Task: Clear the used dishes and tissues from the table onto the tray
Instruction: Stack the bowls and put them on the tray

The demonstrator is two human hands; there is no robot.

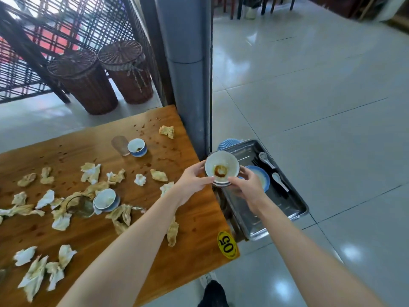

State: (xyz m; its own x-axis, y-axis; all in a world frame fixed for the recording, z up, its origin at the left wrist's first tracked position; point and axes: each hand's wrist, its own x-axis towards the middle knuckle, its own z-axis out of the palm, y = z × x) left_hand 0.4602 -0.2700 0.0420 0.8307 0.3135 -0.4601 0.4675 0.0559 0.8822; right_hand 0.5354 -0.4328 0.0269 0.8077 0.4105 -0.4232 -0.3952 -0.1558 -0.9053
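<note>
**Stack of used bowls held at the tray's edge**

The wooden table (pixel 194 222) fills the lower left of the frame, its top spotted with sauce and strewn with crumpled tissues (pixel 90 173), many of them stained brown. Just right of it, at centre right, lies the long metal tray (pixel 276 210), set lower than the tabletop. Two wicker baskets (pixel 84 83) stand at the upper left, beyond the table.

Near the middle of the frame both hands are clamped on one stack of bowls (pixel 221 169). The left hand (pixel 192 180) grips its left rim and the right hand (pixel 247 185) curls round its right side. The top bowl is white with a brown pool of sauce. The stack is over the tray's left rim, just past the table's edge, and whether it touches the tray cannot be told.

In the tray a blue plate (pixel 263 176) lies just right of the right hand, a ribbed blue bowl (pixel 228 144) sits at the far end, and two white spoons (pixel 280 181) lie along the right side.

On the table a second pile of bowls (pixel 106 199) sits among the tissues beside a tipped glass (pixel 79 207). Higher up, a blue-and-white cup (pixel 137 147) stands against a clear tumbler (pixel 120 145). A yellow tag (pixel 226 244) reading 05 marks the table's lower right corner
</note>
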